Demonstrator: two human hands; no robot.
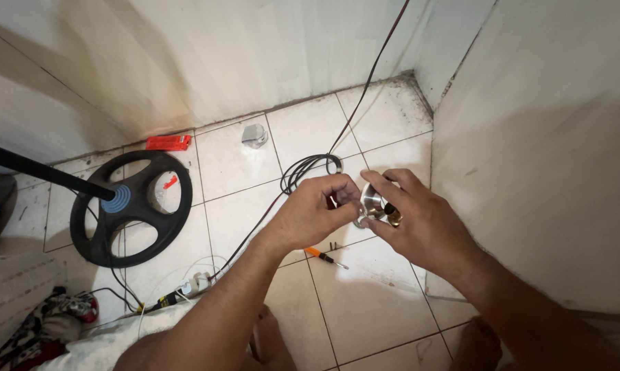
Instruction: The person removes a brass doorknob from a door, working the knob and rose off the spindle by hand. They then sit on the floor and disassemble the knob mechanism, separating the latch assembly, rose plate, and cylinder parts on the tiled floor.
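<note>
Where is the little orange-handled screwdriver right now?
The orange-handled screwdriver lies on the tiled floor near the middle of the head view, just below the left hand.

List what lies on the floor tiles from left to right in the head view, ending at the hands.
Black round stand base → red flat packet → small grey fitting → coiled black cable → left hand → shiny metal part → right hand.

Shiny metal fitting, glossy white floor tiles, matt black plastic fan base.
</note>
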